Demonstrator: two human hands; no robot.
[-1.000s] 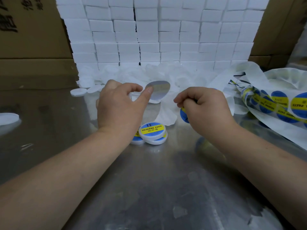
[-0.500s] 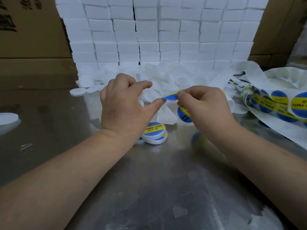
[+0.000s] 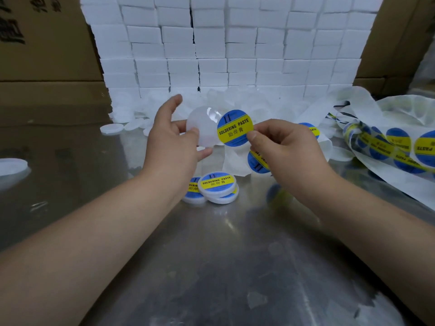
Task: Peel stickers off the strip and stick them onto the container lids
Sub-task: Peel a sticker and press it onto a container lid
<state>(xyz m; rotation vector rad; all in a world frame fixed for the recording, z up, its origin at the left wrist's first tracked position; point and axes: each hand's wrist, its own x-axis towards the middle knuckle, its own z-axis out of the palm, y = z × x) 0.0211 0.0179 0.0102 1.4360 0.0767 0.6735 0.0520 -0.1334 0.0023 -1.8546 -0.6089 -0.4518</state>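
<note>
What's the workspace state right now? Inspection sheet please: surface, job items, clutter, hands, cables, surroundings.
Surface: shiny metal table, scuffed and reflective.
Job's things: blank lid held up; peeled sticker overlaps its right edge in view, contact unclear; sticker strip trails at right; labelled lids piled near centre.
Clutter: loose white lids heaped at the back; lone lid at left edge.
Hands: left hand holds the blank lid by its rim; right hand pinches the sticker's edge.
Cables: nothing seen.
Surroundings: wall of white boxes behind; cardboard cartons on either side.
</note>
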